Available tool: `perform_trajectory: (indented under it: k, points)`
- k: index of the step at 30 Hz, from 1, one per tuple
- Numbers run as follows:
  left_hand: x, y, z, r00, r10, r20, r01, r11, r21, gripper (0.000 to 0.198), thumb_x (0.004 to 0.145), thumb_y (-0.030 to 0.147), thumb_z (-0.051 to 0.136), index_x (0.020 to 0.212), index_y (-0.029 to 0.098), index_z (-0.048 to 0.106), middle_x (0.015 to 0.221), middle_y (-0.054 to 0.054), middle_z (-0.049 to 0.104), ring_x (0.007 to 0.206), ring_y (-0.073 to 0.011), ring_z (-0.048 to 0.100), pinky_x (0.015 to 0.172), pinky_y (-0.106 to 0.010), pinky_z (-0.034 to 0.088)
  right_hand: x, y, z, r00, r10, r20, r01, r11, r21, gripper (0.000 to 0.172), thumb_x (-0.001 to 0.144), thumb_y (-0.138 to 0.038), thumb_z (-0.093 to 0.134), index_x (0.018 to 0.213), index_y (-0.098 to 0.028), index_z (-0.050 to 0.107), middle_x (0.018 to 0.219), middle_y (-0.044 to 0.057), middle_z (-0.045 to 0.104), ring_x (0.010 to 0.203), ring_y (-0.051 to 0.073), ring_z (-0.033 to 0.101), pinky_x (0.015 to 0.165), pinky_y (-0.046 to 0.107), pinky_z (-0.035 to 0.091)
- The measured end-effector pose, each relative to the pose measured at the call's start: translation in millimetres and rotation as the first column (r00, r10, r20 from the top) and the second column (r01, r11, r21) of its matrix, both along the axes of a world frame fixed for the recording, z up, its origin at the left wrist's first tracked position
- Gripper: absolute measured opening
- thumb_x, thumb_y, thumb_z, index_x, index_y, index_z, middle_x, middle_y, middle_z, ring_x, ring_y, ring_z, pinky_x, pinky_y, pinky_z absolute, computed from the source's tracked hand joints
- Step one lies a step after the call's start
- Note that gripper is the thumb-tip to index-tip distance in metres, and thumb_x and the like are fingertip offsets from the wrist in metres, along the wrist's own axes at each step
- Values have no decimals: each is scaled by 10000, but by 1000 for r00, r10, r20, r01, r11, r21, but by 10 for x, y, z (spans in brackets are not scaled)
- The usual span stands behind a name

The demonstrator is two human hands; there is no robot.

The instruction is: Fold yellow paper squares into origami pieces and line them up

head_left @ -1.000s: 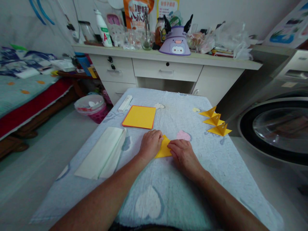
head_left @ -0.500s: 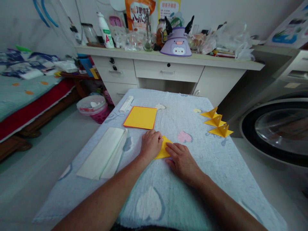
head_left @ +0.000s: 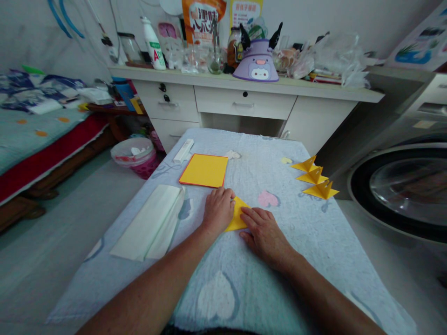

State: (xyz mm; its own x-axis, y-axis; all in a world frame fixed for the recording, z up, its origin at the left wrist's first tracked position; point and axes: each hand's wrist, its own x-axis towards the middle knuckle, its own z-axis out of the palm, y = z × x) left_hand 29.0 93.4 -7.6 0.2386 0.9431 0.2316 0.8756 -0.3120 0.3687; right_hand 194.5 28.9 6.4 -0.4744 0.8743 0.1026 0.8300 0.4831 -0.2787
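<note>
A folded piece of yellow origami paper (head_left: pixel 238 217) lies on the cloth between my hands. Curled fingers of my left hand (head_left: pixel 219 209) grip its left side and hide part of it. My right hand (head_left: pixel 265 232) rests on its right side, fingers stretched out over the paper and thumb apart. Just beyond my left hand is a square stack of origami paper (head_left: pixel 204 170), yellow on top with red edges. Three folded yellow paper cranes (head_left: pixel 320 190) stand in a row on the right side of the table.
A blue patterned cloth (head_left: pixel 251 163) covers the table. On its left lie a folded white paper or cloth (head_left: pixel 150 223) and a narrow white box (head_left: pixel 183 150). Behind stands a white desk (head_left: pixel 244 100); a washing machine (head_left: pixel 401 153) is at right, a pink bin (head_left: pixel 139 163) at left.
Hardly anything differs. My left hand has shifted very slightly left on the yellow paper, showing a little more of it; my right hand stays nearly in place.
</note>
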Motion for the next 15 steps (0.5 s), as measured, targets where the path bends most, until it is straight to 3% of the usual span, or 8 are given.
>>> perform_trajectory:
  k: [7, 15]
  points:
    - [-67, -60, 104, 987, -132, -94, 134, 991, 14, 140, 905, 147, 487, 937, 205, 610, 986, -72, 594, 982, -233, 525, 827, -361, 413, 0, -10, 32, 1000, -7, -25, 7, 1000, 6, 335, 923, -261, 520, 1237, -171, 599, 1377, 100, 564, 1187, 282, 497, 1008, 474, 326]
    - [-203, -634, 294, 883, -402, -243, 396, 915, -77, 169, 937, 156, 459, 1032, 199, 592, 1001, -46, 633, 976, -228, 543, 868, -387, 385, 1, 7, 49, 1000, -13, -27, 13, 1000, 2, 338, 915, -154, 463, 1218, -187, 609, 1363, 87, 581, 1165, 259, 519, 1000, 461, 307]
